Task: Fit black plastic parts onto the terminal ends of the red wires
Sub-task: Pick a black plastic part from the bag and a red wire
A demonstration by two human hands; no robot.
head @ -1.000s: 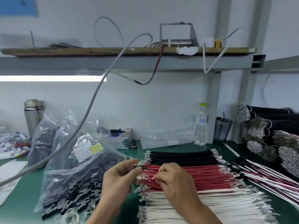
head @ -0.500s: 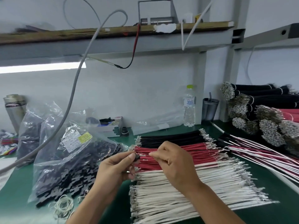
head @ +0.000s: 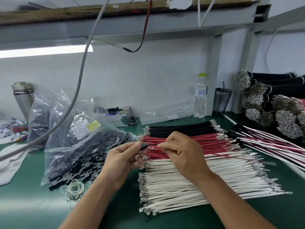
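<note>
Your two hands have come up a little off the pile and closer together since a moment ago, and your head has tipped down, so the worktop now fills more of the view. The small black part has moved right up to the shiny tip of one red wire.

Your left hand (head: 123, 160) has its grip closed on the black plastic part (head: 143, 147), pinched between thumb and first finger. Your right hand (head: 181, 152) has its fingers curled, and its grip pinches one red wire (head: 152, 147) near its metal end. The tip points at the black part. It looks to be touching or just going in, but the spot is too small to tell.

This seems to mean the push-in step is happening now. You will likely need to keep the tip lined up straight with the hole in the part, or it may bend.

Under your hands lie the red wires (head: 198, 139) in a flat row, between the black wires (head: 181, 127) behind and the white wires (head: 198, 176) in front. Most red ends there look bare, so a lot of the job seems left.

To your left sits a clear bag of black parts (head: 79, 152), with rubber bands (head: 74, 190) just in front of it. All of it rests on the green worktop (head: 33, 204). A water bottle (head: 200, 98) stands at the back by the wall.
</note>
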